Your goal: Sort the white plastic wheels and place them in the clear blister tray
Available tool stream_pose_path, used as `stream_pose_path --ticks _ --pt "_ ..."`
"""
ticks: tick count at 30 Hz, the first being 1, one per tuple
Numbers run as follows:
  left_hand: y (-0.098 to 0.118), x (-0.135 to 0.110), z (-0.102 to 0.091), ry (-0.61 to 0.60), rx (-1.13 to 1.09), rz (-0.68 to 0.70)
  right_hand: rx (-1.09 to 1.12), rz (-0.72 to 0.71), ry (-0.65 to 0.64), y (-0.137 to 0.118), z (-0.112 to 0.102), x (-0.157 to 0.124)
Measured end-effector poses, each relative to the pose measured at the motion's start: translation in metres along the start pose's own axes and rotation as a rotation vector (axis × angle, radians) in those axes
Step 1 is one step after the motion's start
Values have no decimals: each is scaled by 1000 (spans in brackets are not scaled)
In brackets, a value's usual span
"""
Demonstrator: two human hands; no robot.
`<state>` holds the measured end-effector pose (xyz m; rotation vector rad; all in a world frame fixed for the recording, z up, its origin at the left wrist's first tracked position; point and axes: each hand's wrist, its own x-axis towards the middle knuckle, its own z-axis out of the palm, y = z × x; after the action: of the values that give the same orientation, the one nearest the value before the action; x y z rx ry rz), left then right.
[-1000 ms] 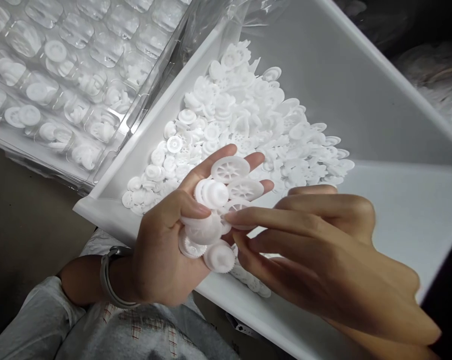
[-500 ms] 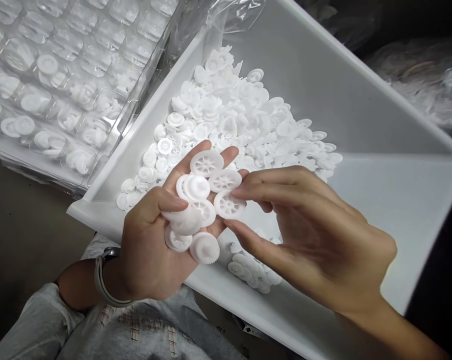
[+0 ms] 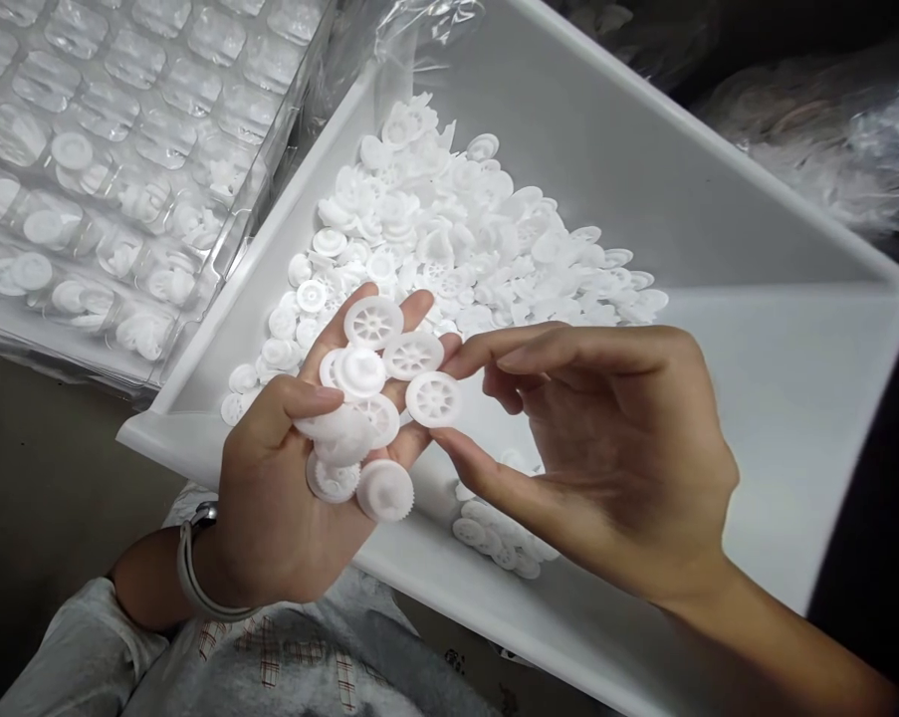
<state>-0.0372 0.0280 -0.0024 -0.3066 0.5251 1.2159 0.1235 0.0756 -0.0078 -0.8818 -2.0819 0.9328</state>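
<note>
Palm up, my left hand [image 3: 300, 468] holds several white plastic gears [image 3: 386, 490], its thumb pressed over some of them. A few show spoked faces; others are domed or have a raised hub with fine teeth round the rim. At the fingers of that palm, my right hand [image 3: 605, 448] has thumb and forefinger at opposite edges of a spoked white gear [image 3: 433, 399]. Below both hands, a big heap of similar white gears [image 3: 449, 219] lies in a white bin [image 3: 778, 398]. A smaller group of gears [image 3: 498, 538] lies near the bin's front wall, partly behind my right hand.
To the left, a clear plastic tray [image 3: 217, 269] with rows of pockets stands beside the bin; its nearer pockets hold white parts. Clear plastic film [image 3: 426, 20] hangs at the bin's far corner. More crumpled plastic bags [image 3: 829, 139] lie beyond the right wall.
Both hands and the gears have shifted slightly left in view, as has the whole scene. My right hand's fingers have spread a little around the spoked gear's rim.
</note>
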Motion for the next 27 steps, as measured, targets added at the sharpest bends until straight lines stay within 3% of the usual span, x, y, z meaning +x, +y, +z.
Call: stream_pose_path --ticks 10,15,18,21,24,27 --pt "0 0 -1 -34 -7 -11 37 13 -23 2 -2 -1" --pt "0 0 0 -29 -4 15 -60 -46 -59 0 -7 1" --pt "-1 1 0 -18 -3 -37 -328 -175 -144 -8 -13 11" --pt "-2 3 2 -38 -7 -60 -606 -308 -329 -16 -18 25" --pt "-2 3 4 -66 -22 -51 -634 -400 -472 -21 -19 38" --pt "0 2 4 -67 -36 -64 -591 -400 -463 -22 -20 45"
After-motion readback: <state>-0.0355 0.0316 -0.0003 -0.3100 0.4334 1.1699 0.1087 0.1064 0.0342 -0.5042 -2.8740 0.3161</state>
